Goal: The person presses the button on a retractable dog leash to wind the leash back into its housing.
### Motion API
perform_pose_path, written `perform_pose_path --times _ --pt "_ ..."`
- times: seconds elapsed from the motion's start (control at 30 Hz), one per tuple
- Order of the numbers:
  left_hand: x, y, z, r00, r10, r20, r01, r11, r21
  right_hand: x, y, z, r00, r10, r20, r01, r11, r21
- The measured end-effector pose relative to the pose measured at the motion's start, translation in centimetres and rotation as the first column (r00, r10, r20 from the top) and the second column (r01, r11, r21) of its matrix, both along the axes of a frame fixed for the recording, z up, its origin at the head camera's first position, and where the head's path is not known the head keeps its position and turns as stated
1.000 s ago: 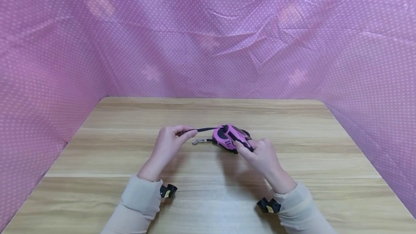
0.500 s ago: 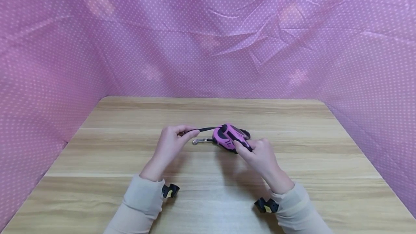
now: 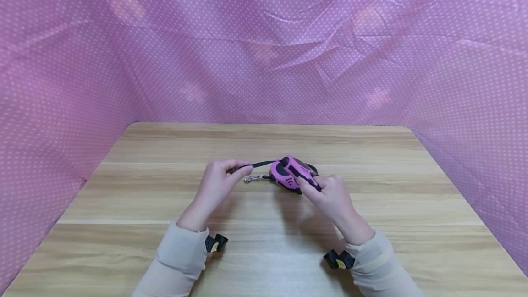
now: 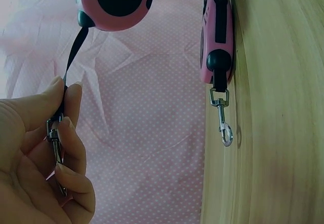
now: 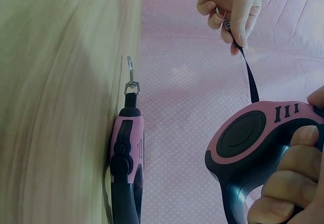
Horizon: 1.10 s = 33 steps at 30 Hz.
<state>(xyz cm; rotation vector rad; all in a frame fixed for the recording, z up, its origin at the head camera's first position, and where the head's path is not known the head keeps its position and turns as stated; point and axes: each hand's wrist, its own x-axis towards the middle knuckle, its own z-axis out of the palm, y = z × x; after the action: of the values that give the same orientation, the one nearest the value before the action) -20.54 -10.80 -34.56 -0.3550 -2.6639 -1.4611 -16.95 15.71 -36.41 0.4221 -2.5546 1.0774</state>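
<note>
In the head view, my right hand (image 3: 332, 198) grips the handle of a pink and black retractable dog leash (image 5: 240, 133), held above the table. A short length of its black strap (image 3: 264, 163) runs out leftward, nearly straight, to my left hand (image 3: 216, 180). The left wrist view shows thumb and fingers pinching the strap's end, with fingers curled about its metal snap hook (image 4: 56, 148). A second, matching leash (image 5: 121, 138) lies on the table behind and below the held one. Its own snap hook (image 4: 223, 117) points left, untouched. The held leash partly covers it in the head view.
The wood-grain table (image 3: 264, 260) spreads around both hands. Pink dotted cloth (image 3: 264, 58) hangs behind the table and at both sides. Each wrist bears a small black camera, such as the left one (image 3: 216, 243).
My left hand has shifted slightly to the right with the strap. The held leash has risen a touch. Both grips look the same, and the second leash has not moved.
</note>
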Motion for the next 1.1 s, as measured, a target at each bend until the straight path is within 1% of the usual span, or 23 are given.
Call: perform_pose_path --times 0.23,0.47,0.87,1.1 --pt "0.27 0.17 -0.09 1.0 -0.005 0.006 0.005 1.0 -0.002 0.01 -0.16 -0.39 0.998 0.02 -0.056 -0.02 1.0 -0.003" --pt "0.48 0.29 -0.21 1.0 -0.008 0.005 0.008 1.0 -0.013 0.25 -0.34 -0.6 0.999 0.026 -0.036 -0.027 1.0 -0.014" --pt "0.63 0.44 -0.29 1.0 -0.014 0.011 0.014 1.0 -0.019 0.23 -0.57 -0.85 0.998 0.031 -0.059 -0.029 0.999 0.034" --pt "0.61 0.66 -0.28 1.0 -0.009 0.019 0.009 1.0 -0.023 0.37 -0.89 -1.01 0.995 0.04 -0.095 -0.034 0.998 0.06"
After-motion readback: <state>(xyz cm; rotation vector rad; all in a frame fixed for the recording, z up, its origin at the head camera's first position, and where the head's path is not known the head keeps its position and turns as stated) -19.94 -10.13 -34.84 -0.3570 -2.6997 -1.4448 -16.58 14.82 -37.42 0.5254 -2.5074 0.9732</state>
